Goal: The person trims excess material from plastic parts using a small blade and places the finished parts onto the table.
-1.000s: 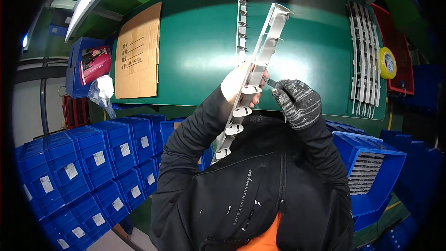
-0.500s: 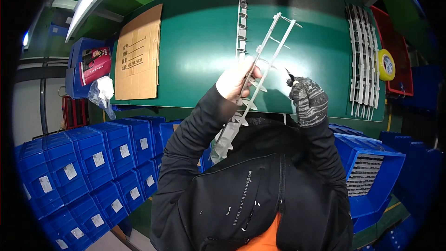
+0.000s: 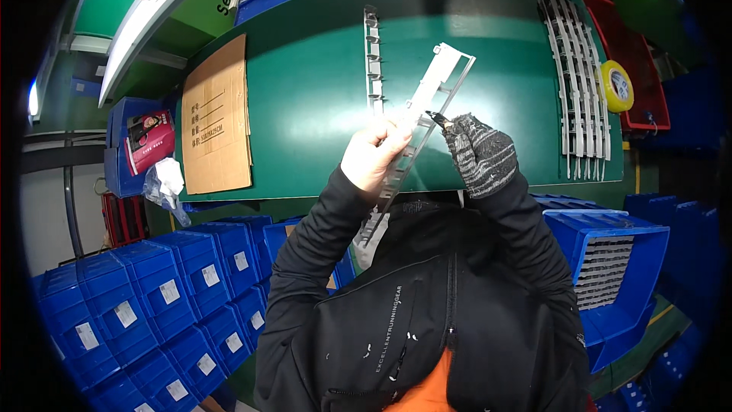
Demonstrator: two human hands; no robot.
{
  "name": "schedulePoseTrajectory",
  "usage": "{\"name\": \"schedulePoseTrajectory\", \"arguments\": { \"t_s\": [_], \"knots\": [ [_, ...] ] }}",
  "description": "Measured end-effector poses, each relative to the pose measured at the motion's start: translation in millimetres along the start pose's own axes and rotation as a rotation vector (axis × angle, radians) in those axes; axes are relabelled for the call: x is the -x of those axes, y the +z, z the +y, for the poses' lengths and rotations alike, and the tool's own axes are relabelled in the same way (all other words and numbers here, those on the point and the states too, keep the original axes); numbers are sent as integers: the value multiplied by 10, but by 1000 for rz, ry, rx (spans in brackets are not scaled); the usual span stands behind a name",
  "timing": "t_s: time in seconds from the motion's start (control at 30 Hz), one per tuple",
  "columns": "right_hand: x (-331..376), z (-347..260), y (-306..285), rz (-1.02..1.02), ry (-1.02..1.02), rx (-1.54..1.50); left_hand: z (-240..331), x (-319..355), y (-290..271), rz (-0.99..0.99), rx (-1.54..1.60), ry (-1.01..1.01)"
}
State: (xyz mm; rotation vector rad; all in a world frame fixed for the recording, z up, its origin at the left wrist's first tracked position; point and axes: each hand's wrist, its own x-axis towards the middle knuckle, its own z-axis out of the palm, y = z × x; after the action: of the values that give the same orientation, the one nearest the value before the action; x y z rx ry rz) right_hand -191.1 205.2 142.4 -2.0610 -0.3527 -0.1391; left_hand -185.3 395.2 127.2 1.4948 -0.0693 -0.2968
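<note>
A long pale grey strip-shaped part with cross pieces slants from above the table down toward my chest. My left hand is closed round its middle; that hand looks washed out by the light. Close to its right edge is my right hand, in a grey striped knit glove, closed on a small dark pointed tool. The tool's tip reaches the edge of the strip beside my left fingers; whether it touches cannot be told. A similar narrow strip lies on the green table just beyond my left hand.
On the green table, a flat cardboard sheet lies left. At right are a bundle of strips, a yellow tape roll and a red tray. Blue crates stack lower left; another blue crate holds strips lower right.
The held strip has turned so its broad bright face shows. My right hand has moved left, bringing the dark tool up to the strip's edge. The whole view has shifted slightly.
</note>
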Motion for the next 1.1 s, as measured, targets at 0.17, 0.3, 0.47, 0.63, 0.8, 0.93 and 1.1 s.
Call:
{"name": "schedulePoseTrajectory", "arguments": {
  "t_s": [0.17, 0.3, 0.47, 0.63, 0.8, 0.93, 1.1],
  "knots": [
    [63, 95, 54, 53, -99, 138, 55, 9, 44, 22, 44, -159],
    [66, 106, 2, -262, 166, -454, -114, -62, -2, 16, -244, 1],
    [64, 215, -174, -313, 460, -1194, -407, -67, -95, 37, -11, -176],
    [104, 131, 76, 111, 606, -941, -223, -31, 4, -63, 285, -296],
    [15, 86, 91, 147, 569, -886, -203, 3, 46, -202, 410, -273],
    [-172, 364, -342, 487, 420, -1177, -149, 150, -265, -322, -126, -243],
    [-341, 508, -900, 596, 376, -1220, -93, 407, -530, -313, -199, -285]
  ]
}}
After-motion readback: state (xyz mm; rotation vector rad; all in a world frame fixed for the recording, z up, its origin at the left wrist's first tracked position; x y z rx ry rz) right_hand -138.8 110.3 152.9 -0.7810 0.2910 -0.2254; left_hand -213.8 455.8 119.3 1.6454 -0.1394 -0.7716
